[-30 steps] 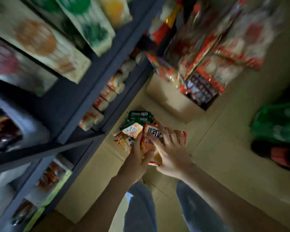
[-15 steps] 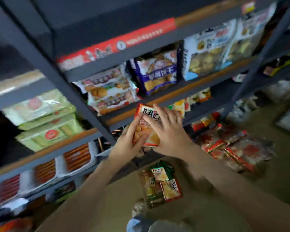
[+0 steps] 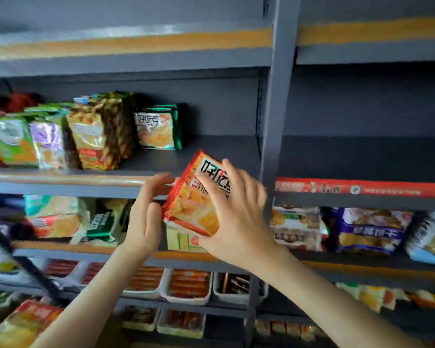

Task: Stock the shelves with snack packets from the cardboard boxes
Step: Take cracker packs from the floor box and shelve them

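Observation:
A red-edged snack packet point(image 3: 194, 204) with orange crackers printed on it is tilted in front of the grey shelf point(image 3: 211, 151). My right hand point(image 3: 236, 217) grips it from the right, fingers spread over its front. My left hand point(image 3: 146, 217) is at its left edge, fingers straight, touching or nearly touching it. On the shelf behind stands a green-edged packet of the same kind point(image 3: 158, 126), with several other packets point(image 3: 96, 131) to its left. No cardboard box is in view.
A grey upright post point(image 3: 278, 121) splits the shelving just right of my hands. The bay point(image 3: 362, 156) right of the post is bare. Lower shelves hold blue and white packets point(image 3: 369, 232) and white trays of orange packs point(image 3: 189, 285).
Both hands have lifted the red packet from the floor boxes up to the upper shelf level. My left hand has loosened from gripping the packet to straight fingers beside it.

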### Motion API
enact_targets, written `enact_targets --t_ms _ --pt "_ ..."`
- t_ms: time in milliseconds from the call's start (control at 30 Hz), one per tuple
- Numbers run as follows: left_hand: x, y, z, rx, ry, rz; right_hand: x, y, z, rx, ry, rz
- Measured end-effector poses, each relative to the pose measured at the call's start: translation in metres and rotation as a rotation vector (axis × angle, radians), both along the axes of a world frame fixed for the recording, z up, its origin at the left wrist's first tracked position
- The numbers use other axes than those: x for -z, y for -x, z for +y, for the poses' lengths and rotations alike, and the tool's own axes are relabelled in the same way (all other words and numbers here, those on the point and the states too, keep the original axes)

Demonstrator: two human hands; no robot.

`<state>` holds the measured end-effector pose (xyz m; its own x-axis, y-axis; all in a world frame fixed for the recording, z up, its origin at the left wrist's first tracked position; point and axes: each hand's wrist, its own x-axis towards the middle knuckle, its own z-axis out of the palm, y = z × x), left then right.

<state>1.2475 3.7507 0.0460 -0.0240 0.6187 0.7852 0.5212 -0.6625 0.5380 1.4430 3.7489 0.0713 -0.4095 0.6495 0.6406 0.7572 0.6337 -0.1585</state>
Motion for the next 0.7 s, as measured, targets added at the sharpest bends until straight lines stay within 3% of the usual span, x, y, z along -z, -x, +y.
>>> enact_targets --t_ms 200,367,533,633,700 --pt "-0.047 0.094 0.061 -0.209 -0.023 0.255 -0.031 0.101 0.089 0.025 -0.016 0.095" --pt "-0.057 0.125 0.148 -0.44 0.022 0.382 -0.044 0.133 0.195 0.302 -0.014 0.119" --pt "-0.061 0.121 0.227 -0.588 0.13 0.801 -0.036 0.116 0.281 0.584 0.124 -0.206" --pt "-0.051 0.126 0.26 -0.636 0.123 1.048 -0.03 0.112 0.312 0.559 0.144 -0.381" --pt "-0.043 0.135 0.278 -0.648 0.052 1.082 -0.034 0.113 0.326 0.503 0.152 -0.448"
